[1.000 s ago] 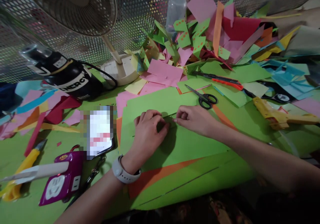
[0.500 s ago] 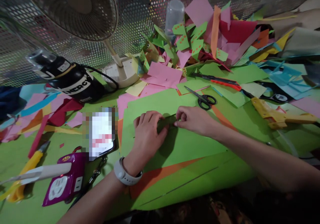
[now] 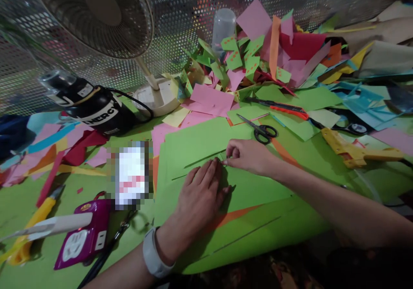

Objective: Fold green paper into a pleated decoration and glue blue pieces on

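Observation:
Sheets of green paper (image 3: 254, 185) lie stacked in front of me, with a narrow green strip (image 3: 201, 162) showing two dark edges on top. My left hand (image 3: 203, 190), a pale band on its wrist, lies flat over the strip's lower edge with fingers stretched out. At the strip's right end, my right hand (image 3: 243, 154) is closed in a pinch on the green paper; its fingertips partly hide the spot. Just beyond that hand rest black-handled scissors (image 3: 263, 130), lying on the paper.
A fan (image 3: 155, 95) and a black bottle (image 3: 100, 108) stand at the back left. Nearer are a phone (image 3: 132, 175), a purple power socket (image 3: 82, 233) and a yellow cutter (image 3: 35, 220). Paper scraps (image 3: 213, 99), an orange-black cutter (image 3: 284, 108) and a yellow glue gun (image 3: 355, 149) lie beyond.
My left hand has moved down and right from the strip's edge, going from curled fingers to lying flat. The strip shows more now. My right hand stays pinched in nearly the same place.

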A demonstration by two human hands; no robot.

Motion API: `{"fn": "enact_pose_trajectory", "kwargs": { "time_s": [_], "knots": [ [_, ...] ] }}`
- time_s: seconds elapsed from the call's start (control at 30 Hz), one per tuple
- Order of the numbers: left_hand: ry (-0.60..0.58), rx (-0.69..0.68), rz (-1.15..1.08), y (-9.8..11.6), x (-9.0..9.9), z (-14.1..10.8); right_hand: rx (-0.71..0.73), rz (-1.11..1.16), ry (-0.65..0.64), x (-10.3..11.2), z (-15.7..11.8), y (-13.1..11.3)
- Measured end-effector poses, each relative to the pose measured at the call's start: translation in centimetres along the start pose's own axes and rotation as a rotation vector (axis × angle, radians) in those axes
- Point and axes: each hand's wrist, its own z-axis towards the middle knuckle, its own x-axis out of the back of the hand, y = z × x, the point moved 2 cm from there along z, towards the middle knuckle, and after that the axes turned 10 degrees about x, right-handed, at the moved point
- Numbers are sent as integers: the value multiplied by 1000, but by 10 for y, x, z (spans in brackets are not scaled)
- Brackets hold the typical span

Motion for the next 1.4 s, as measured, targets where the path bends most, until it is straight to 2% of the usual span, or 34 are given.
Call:
{"fn": "enact_pose_trajectory", "kwargs": {
  "time_s": [0.3, 0.47, 0.7, 0.87, 0.93, 1.0, 1.03, 1.07, 1.17, 1.27, 1.4],
  "knots": [
    [27, 13, -16, 1, -3, 0, 15, 29, -53, 0, 1, 3],
    [15, 6, -30, -1, -3, 0, 39, 132, -89, 0, 1, 8],
    [-1, -33, -29, -14, 1, -3, 37, 175, -99, 2, 1, 8],
    [-9, -51, 7, -31, 13, -15, 23, 164, -108, 3, 0, 6],
    [24, -19, -23, -36, 21, -16, 29, 151, -116, 4, 0, 6],
    [30, 95, -109, -36, 27, -10, 37, 140, -117, 4, 0, 6],
    [-1, 176, -172, -35, 29, -4, 39, 135, -115, 4, 0, 6],
    [-79, 265, -244, -32, 29, 3, 40, 131, -111, 4, 1, 6],
    [-417, 448, -437, -21, 22, 26, 42, 128, -106, 2, 1, 7],
    [-608, 587, -608, -16, 13, 42, 47, 126, -105, 1, 2, 8],
    [-783, 707, -808, -24, 6, 43, 52, 131, -111, 1, 2, 9]
  ]
}}
